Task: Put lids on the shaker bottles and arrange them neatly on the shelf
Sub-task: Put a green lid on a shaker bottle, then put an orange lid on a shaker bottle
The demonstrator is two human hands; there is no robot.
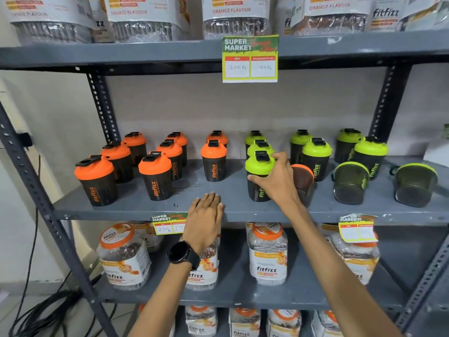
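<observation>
The left hand (206,216), with a black watch (183,255) on its wrist, lies flat on the front edge of the grey shelf (136,207), fingers stretched out and holding nothing. The right hand (275,177) is wrapped around a black shaker bottle with a green lid (259,176) that stands upright near the front edge of the shelf, a bit right of the middle. Two more green-lidded bottles stand in a line behind it. Just beside the right hand, a brown bottle with an orange rim (303,182) lies on its side with no lid on. Further toward the right end, two bottles with green rims (349,182) lie tipped over, and four green-lidded bottles (317,158) stand behind them. On the left part of the shelf, orange-lidded bottles (155,176) stand in rows going back to the wall. A yellow price tag (250,59) hangs from the shelf above. Big clear jars with orange tops (267,254) sit on the shelf below.
</observation>
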